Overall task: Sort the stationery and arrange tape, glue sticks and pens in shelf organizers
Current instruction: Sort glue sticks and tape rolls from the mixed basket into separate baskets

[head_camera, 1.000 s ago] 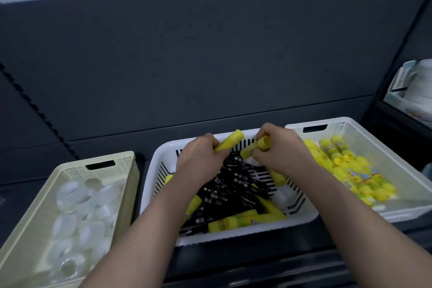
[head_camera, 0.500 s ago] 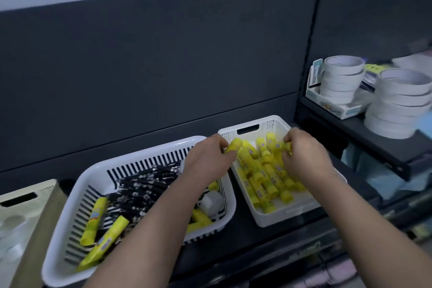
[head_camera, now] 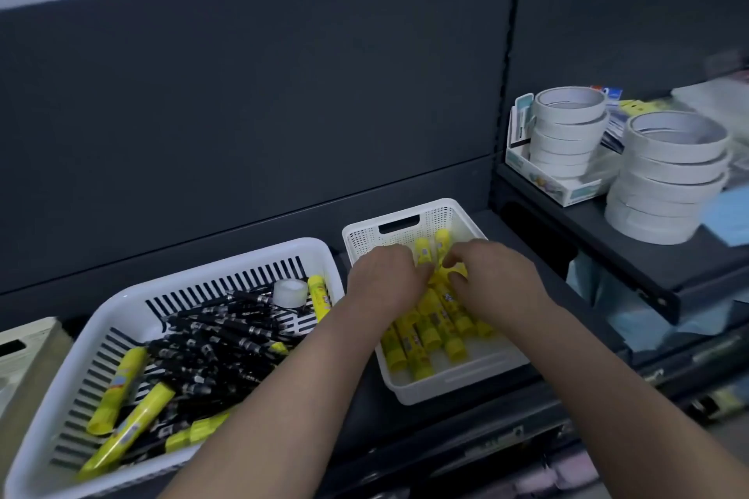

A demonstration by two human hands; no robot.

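Both hands are down in the small white mesh basket (head_camera: 445, 205), which holds several yellow glue sticks (head_camera: 421, 332) laid side by side. My left hand (head_camera: 385, 282) curls its fingertips on a glue stick at the back of the row. My right hand (head_camera: 496, 282) pinches another yellow stick between thumb and finger. To the left, the larger white slotted basket (head_camera: 227, 264) holds a heap of black pens (head_camera: 219, 340), loose glue sticks (head_camera: 117, 389) and one clear tape roll (head_camera: 289, 292).
A beige basket (head_camera: 24, 340) shows at the far left edge. On the raised dark shelf (head_camera: 648, 267) to the right stand two stacks of white tape rolls (head_camera: 567, 130) (head_camera: 668, 174), one stack in a small cardboard tray.
My view swung right from the slotted basket to the mesh basket. Both hands carried glue sticks over and have sunk lower into the mesh basket, close together.
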